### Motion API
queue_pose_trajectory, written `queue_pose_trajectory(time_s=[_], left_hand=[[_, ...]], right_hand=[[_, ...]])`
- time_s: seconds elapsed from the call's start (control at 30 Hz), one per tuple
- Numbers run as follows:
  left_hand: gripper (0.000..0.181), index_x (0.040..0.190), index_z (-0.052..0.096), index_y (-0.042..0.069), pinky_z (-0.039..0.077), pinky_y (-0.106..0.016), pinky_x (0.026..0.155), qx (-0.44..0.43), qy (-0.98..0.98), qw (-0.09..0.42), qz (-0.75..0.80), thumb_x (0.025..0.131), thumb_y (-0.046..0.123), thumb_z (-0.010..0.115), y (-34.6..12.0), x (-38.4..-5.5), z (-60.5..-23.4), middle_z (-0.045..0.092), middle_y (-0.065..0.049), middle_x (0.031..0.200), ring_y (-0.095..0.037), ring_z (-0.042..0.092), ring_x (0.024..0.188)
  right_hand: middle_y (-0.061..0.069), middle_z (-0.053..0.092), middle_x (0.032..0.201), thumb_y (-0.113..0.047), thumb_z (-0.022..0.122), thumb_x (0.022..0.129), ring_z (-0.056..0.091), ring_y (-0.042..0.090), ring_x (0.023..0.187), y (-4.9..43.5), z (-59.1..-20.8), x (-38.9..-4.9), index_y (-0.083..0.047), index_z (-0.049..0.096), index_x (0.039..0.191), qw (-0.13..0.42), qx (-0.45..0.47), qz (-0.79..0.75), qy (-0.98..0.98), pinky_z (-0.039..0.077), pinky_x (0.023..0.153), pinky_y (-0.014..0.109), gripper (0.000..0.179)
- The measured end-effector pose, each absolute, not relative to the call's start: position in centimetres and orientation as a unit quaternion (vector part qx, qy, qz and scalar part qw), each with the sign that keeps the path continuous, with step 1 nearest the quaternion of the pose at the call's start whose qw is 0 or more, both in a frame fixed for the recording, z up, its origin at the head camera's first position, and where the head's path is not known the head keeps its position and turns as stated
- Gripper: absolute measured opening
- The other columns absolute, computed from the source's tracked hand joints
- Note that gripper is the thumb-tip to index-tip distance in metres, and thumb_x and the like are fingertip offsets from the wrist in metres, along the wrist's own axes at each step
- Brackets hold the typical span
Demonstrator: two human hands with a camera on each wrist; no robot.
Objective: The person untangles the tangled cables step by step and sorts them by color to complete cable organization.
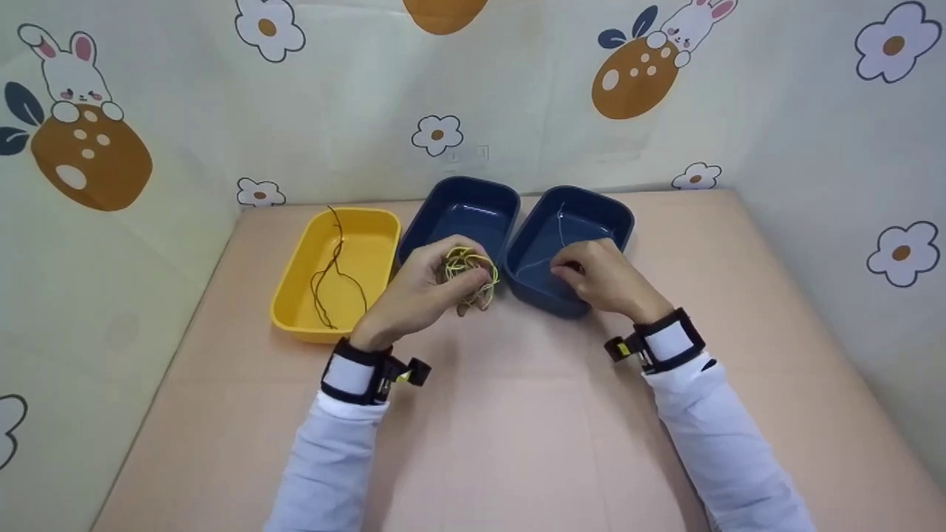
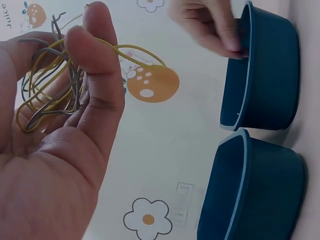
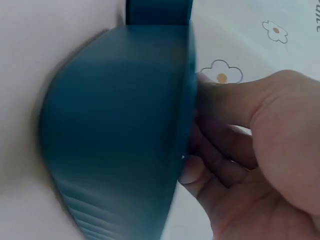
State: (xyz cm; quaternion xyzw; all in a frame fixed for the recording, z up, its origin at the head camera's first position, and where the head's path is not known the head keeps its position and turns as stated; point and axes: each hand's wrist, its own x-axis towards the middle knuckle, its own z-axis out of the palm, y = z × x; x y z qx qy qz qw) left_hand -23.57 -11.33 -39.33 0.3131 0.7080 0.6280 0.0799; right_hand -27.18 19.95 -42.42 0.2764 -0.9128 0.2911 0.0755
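My left hand (image 1: pixel 425 292) holds a loose tangle of yellow and grey wires (image 1: pixel 468 275), the fingers curled round it. In the left wrist view, a yellow wire loop (image 2: pixel 142 54) sticks out past the fingertips. My right hand (image 1: pixel 610 277) reaches into the right blue tray (image 1: pixel 543 299) with bent fingers, thumb close to the index finger. A thin pale wire (image 1: pixel 561 222) lies in this tray and runs toward that hand. In the right wrist view, the tray wall (image 3: pixel 115 125) hides the fingertips; I cannot tell whether they pinch the wire.
A yellow tray (image 1: pixel 284 321) at the left contains thin black wires (image 1: pixel 334 262). Another blue tray (image 1: pixel 460 183) stands between it and the right blue tray, partly behind my left hand. Behind the trays rises a patterned wall (image 1: pixel 355 111).
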Motion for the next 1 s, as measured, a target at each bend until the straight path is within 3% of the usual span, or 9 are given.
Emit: queue_pose_trajectory(time_s=[0.17, 0.27, 0.5, 0.7, 1.0], left_hand=[[0.018, 0.125, 0.053, 0.01, 0.059, -0.024, 0.063, 0.305, 0.701, 0.091, 0.639, 0.113, 0.013, 0.067, -10.5, -23.5, -39.6, 0.079, -0.012, 0.096, -0.022, 0.073, 0.076], [0.019, 0.125, 0.05, 0.011, 0.059, -0.024, 0.063, 0.307, 0.697, 0.087, 0.642, 0.113, 0.012, 0.065, -10.0, -23.3, -39.8, 0.078, -0.013, 0.096, -0.022, 0.072, 0.076], [0.015, 0.124, 0.053, 0.005, 0.058, -0.023, 0.061, 0.307, 0.704, 0.052, 0.638, 0.113, 0.006, 0.063, -8.8, -23.0, -40.2, 0.077, -0.016, 0.097, -0.02, 0.072, 0.075], [0.014, 0.128, 0.06, 0.003, 0.058, -0.022, 0.063, 0.295, 0.722, 0.032, 0.625, 0.114, 0.007, 0.061, -8.1, -23.0, -40.6, 0.077, -0.018, 0.104, -0.016, 0.073, 0.076], [0.014, 0.124, 0.07, 0.006, 0.058, -0.023, 0.069, 0.262, 0.695, 0.034, 0.669, 0.113, 0.014, 0.068, -8.9, -23.4, -40.6, 0.075, -0.01, 0.108, -0.017, 0.068, 0.083]], right_hand=[[0.007, 0.082, 0.093, -0.009, 0.08, 0.105, 0.066, 0.015, 0.078, 18.8, -40.3, -25.7, -0.004, 0.086, 0.104, 0.12, 0.299, 0.38, -0.867, 0.053, 0.07, 0.022, 0.008], [0.004, 0.081, 0.094, -0.012, 0.08, 0.105, 0.066, 0.01, 0.079, 18.0, -39.2, -24.6, -0.008, 0.086, 0.106, 0.109, 0.323, 0.439, -0.832, 0.052, 0.07, 0.017, 0.007], [0.011, 0.081, 0.103, -0.008, 0.079, 0.104, 0.072, 0.012, 0.088, 16.8, -38.1, -22.6, -0.008, 0.084, 0.113, 0.044, 0.353, 0.509, -0.784, 0.06, 0.076, 0.021, 0.01], [0.002, 0.077, 0.091, -0.009, 0.083, 0.102, 0.065, 0.01, 0.08, 15.9, -38.2, -22.2, -0.013, 0.083, 0.104, 0.059, 0.362, 0.49, -0.791, 0.053, 0.068, 0.02, 0.004], [0.005, 0.075, 0.094, -0.002, 0.079, 0.104, 0.068, 0.007, 0.085, 16.8, -38.1, -22.6, -0.003, 0.077, 0.098, 0.038, 0.36, 0.536, -0.763, 0.06, 0.075, 0.019, 0.007]])
